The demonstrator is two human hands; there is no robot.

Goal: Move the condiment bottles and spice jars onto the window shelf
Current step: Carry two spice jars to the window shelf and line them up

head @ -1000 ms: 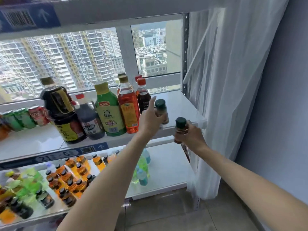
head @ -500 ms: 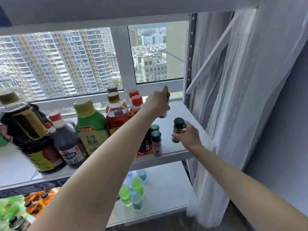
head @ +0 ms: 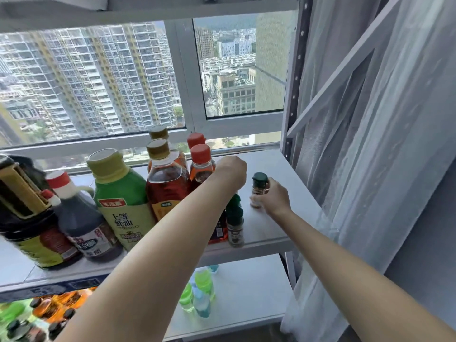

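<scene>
The white window shelf point(head: 274, 166) carries a row of condiment bottles: a big dark bottle point(head: 24, 213), a soy sauce jug point(head: 81, 225), a green bottle point(head: 121, 206), an amber oil bottle point(head: 165, 186) and red-capped bottles point(head: 200, 161). Two small green-capped spice jars point(head: 235, 225) stand at the front edge. My left hand point(head: 232, 172) is curled just above and behind them, to the right of the red-capped bottles; the jar it grips is hidden under the fingers. My right hand point(head: 272, 199) grips a dark-capped spice jar point(head: 258, 187) upright, its base touching the shelf.
A metal upright point(head: 292, 95) and a sheer curtain point(head: 370, 156) close off the shelf's right end. The window frame point(head: 187, 129) runs behind the bottles. On the lower shelf point(head: 246, 292) stand small green and blue bottles point(head: 197, 297), with orange drink bottles point(head: 49, 312) at the left.
Both hands reached further over the shelf and came down. The right hand's jar dropped from mid-air to the shelf surface. The left hand's jar went out of sight under the hand.
</scene>
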